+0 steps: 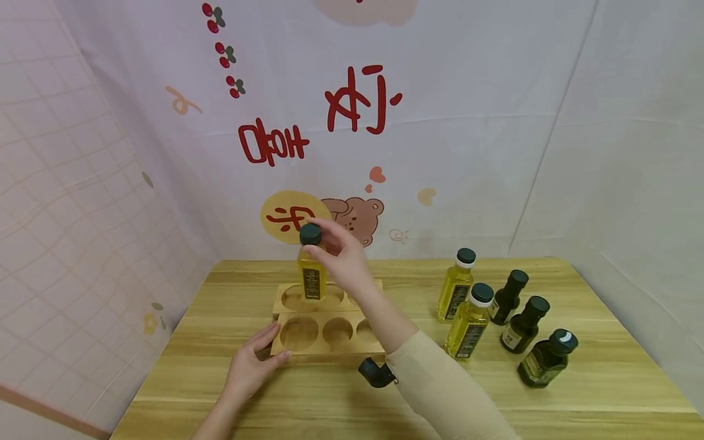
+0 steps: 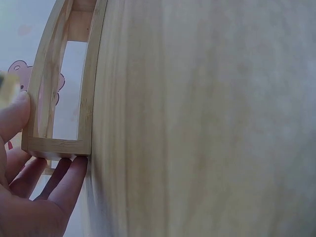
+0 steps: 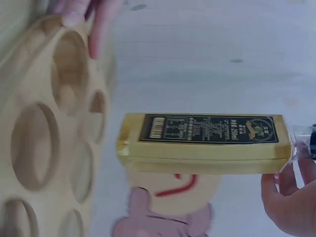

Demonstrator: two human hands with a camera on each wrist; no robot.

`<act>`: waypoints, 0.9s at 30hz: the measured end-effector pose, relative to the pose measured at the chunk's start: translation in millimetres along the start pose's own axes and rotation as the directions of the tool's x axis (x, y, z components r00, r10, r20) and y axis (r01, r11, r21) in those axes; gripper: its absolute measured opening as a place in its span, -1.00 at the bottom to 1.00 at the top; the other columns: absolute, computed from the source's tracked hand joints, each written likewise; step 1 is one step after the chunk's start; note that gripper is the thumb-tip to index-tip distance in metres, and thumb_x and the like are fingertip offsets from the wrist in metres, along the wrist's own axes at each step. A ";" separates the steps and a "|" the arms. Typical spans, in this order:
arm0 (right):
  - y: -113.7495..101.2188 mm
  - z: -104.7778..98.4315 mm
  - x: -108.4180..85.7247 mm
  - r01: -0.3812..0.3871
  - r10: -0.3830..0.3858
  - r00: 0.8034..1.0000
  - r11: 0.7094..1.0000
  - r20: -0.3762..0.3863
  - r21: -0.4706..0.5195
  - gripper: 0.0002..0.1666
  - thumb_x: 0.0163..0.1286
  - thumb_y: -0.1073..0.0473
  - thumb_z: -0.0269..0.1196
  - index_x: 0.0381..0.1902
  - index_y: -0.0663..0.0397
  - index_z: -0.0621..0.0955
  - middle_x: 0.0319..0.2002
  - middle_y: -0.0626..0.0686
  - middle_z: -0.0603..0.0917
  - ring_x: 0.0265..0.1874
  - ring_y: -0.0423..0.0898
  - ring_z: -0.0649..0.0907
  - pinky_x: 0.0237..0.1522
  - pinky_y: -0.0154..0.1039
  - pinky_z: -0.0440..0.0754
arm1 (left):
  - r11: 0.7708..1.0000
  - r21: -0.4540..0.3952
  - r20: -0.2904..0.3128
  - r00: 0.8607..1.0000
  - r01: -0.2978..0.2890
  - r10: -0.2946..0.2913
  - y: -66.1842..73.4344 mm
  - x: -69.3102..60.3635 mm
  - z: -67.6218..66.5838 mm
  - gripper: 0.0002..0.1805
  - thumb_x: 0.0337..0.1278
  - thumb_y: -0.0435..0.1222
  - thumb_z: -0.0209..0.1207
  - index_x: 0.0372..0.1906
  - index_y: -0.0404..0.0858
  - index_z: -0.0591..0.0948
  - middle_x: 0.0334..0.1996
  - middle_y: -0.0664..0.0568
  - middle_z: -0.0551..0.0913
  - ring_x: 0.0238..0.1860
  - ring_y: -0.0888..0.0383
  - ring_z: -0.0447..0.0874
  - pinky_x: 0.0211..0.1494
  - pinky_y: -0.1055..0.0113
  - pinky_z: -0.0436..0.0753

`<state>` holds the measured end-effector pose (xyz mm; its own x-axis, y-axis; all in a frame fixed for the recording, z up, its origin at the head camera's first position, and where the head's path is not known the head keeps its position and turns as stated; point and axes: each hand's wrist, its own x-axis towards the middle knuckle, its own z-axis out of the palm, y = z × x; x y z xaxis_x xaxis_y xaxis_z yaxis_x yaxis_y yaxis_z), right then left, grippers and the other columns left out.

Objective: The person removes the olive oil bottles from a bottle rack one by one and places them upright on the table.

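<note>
My right hand [image 1: 348, 264] holds a small oil bottle [image 1: 311, 278] by the neck, just below its dark green cap. Clear-sided and full of yellow oil, the bottle hangs upright over the back row of a two-tier wooden rack [image 1: 330, 354] with round and oval holes. In the right wrist view the bottle's black label [image 3: 207, 129] shows, and its base is apart from the rack. At the rack's left end my left hand [image 1: 249, 365] grips the wood; the left wrist view shows the thumb on its upper edge and the fingers against the end bar [image 2: 57, 144].
Two more yellow oil bottles [image 1: 455, 287] [image 1: 467, 330] stand on the table's right side. Beside them are three dark bottles [image 1: 507, 299] [image 1: 524, 327] [image 1: 544, 363]. A black curved object [image 1: 375, 373] shows by the right sleeve. A printed cloth [image 1: 451, 153] hangs behind the table.
</note>
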<state>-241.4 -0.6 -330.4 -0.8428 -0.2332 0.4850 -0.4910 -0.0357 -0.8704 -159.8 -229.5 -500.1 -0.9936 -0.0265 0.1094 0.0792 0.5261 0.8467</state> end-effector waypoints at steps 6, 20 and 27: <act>-29.5 -38.2 -28.1 0.018 -0.019 0.999 1.000 0.031 0.011 -0.43 0.33 0.37 0.33 0.29 0.07 0.54 0.00 0.16 0.71 -0.03 0.02 0.70 0.03 -0.12 0.65 | 1.000 -0.001 0.007 1.000 -0.001 0.001 -1.5 -0.7 -2.4 -0.20 -0.05 -0.15 0.51 0.35 -0.26 0.48 0.37 -0.06 0.42 0.43 -0.13 0.25 0.44 -0.03 0.23; -56.7 -146.3 -135.3 -0.026 0.033 0.999 0.984 0.038 -0.176 -0.41 0.37 0.44 0.26 0.34 0.15 0.48 0.12 0.07 0.68 0.03 -0.10 0.69 -0.07 -0.24 0.69 | 1.000 -0.016 0.047 0.999 0.001 0.000 -3.4 -2.6 -7.5 -0.18 0.00 -0.10 0.48 0.38 -0.27 0.45 0.40 -0.07 0.38 0.45 -0.13 0.19 0.44 -0.05 0.21; -45.4 -188.4 -183.1 -0.021 0.028 0.999 0.983 0.036 -0.181 -0.37 0.35 0.58 0.17 0.36 0.30 0.40 0.14 0.08 0.66 0.08 -0.14 0.66 -0.06 -0.32 0.67 | 1.000 0.005 0.045 0.999 -0.004 0.003 -4.3 -2.0 -7.0 -0.19 0.01 -0.11 0.47 0.37 -0.27 0.45 0.40 -0.05 0.39 0.45 -0.10 0.21 0.42 0.03 0.26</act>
<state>-106.3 226.7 -363.8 -0.8478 -0.2691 0.4571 -0.5049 0.1456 -0.8508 -157.5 -237.7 -500.3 -0.9960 0.0140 0.0885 0.0824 0.5303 0.8438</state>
